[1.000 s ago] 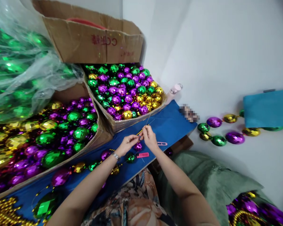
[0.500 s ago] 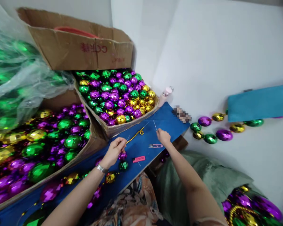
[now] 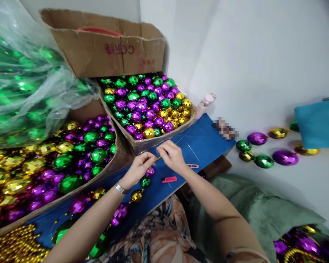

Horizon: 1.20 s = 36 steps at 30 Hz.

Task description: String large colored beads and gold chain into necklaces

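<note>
My left hand (image 3: 139, 168) is closed in a pinch on the end of a thin string of small gold beads (image 3: 158, 158). Close beside it, my right hand (image 3: 172, 156) has its fingers closed at the same bead string, with part of it hidden behind them. Below my left hand, a strand of large faceted beads in purple, green (image 3: 145, 182) and gold (image 3: 136, 196) trails over the blue table cover (image 3: 208, 135). A thin white stick (image 3: 193, 151) lies to the right of my right hand. Pink thread snips (image 3: 192, 166) are partly covered by my right wrist.
A pink lighter (image 3: 169, 179) lies near the table's front edge. Two cardboard boxes (image 3: 164, 136) full of shiny beads stand behind and left. A pink bottle (image 3: 205, 105) stands at the back. Small gold bead strings (image 3: 16, 243) lie front left; a green sack (image 3: 235, 197) is at right.
My right hand has let go of the white stick, leaving it on the table, and moved left to the gold bead string by my left hand. The view has shifted slightly.
</note>
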Motion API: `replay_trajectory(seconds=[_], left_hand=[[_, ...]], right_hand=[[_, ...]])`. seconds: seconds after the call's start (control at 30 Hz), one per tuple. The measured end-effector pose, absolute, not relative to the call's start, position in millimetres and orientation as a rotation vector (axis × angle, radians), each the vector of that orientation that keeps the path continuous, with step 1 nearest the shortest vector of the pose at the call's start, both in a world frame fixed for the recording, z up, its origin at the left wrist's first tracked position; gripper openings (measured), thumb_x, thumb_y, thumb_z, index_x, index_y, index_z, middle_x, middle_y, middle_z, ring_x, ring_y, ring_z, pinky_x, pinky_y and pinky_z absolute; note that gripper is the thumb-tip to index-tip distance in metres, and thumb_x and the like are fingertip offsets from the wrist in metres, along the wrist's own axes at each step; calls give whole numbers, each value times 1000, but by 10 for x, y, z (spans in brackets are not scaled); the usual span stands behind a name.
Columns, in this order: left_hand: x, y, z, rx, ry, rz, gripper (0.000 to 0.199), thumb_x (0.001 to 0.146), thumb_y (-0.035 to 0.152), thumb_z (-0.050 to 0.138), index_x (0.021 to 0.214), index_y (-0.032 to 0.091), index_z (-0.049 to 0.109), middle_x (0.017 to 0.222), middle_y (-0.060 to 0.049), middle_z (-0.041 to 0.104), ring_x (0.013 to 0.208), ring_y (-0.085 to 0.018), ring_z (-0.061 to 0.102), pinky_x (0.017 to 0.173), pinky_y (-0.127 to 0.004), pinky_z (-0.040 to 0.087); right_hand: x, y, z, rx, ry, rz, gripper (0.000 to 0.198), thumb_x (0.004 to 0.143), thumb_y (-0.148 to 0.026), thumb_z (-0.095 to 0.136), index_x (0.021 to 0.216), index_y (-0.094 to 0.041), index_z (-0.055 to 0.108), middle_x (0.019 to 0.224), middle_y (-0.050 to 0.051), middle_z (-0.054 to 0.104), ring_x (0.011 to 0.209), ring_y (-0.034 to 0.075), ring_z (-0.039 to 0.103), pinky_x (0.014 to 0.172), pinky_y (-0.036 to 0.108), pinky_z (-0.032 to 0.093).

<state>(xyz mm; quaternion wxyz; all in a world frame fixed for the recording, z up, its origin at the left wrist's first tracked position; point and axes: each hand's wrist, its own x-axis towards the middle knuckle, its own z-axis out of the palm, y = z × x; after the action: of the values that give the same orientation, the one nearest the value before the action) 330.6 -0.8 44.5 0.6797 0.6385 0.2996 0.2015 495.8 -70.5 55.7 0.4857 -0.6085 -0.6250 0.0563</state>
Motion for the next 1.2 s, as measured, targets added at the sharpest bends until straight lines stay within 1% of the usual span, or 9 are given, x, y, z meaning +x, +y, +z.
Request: replay_trajectory(seconds=[0.13,0.27,0.33,0.43,0.63,0.77,0.9,1.03,1.2], left_hand=[[3229,1,368,1397,716,438,29,82,44,63,80,15,59,64,2,56,53,-9,49,53,-22,41],[3255,-8,365,1341,723,476,28,82,43,64,79,15,58,63,3,54,52,-8,47,51,-21,39],[3284,-17,398,1343,711,466,28,81,43,64,77,15,58,63,3,54,52,-8,47,50,-21,39],[3296,-17,438,1346,705,452,29,81,43,64,77,15,58,63,2,55,52,-9,48,51,-21,39],[3212,8,325,1431,759,369,31,78,46,66,77,15,61,66,0,59,55,-10,50,53,-22,39],[3151,4,215,1457,802,344,34,78,48,64,77,15,61,64,1,57,53,-10,47,50,-21,34],[3095,2,219,1404,832,404,32,79,47,65,81,15,61,64,1,56,54,-10,48,50,-20,34],[3039,-11,262,1330,815,440,29,80,44,66,84,16,62,64,2,54,54,-10,46,51,-20,33],[2961,-58,352,1248,799,469,25,80,40,67,84,16,63,63,2,53,55,-9,44,51,-20,33]], right_hand=[[5142,-745,553,-1561,-1427,196,26,97,-30,45,85,-18,64,81,3,61,78,14,58,73,25,46],[5045,-797,440,-1522,-1624,384,28,95,-34,50,116,-19,60,98,4,63,71,10,58,68,23,47],[4944,-802,383,-1559,-1725,301,26,95,-36,51,111,-20,63,96,4,64,70,11,58,68,22,47],[4878,-791,366,-1617,-1806,92,26,98,-31,45,89,-19,67,85,4,64,76,13,59,71,23,45],[5101,-762,374,-1706,-1494,43,29,98,-30,43,81,-18,62,79,4,62,78,14,59,75,24,45],[5431,-712,140,-2040,-1536,224,35,101,-34,32,96,-19,64,87,4,66,79,13,62,75,23,47],[5916,-662,-90,-2335,-1539,265,34,100,-25,31,120,-19,59,107,8,66,93,17,64,80,26,49],[6208,-592,-206,-2607,-1597,348,30,96,-20,44,121,-21,60,117,12,61,99,20,64,83,29,49],[6126,-435,-271,-2738,-1752,441,34,94,-33,55,124,-17,54,124,9,55,104,21,59,88,42,52]])
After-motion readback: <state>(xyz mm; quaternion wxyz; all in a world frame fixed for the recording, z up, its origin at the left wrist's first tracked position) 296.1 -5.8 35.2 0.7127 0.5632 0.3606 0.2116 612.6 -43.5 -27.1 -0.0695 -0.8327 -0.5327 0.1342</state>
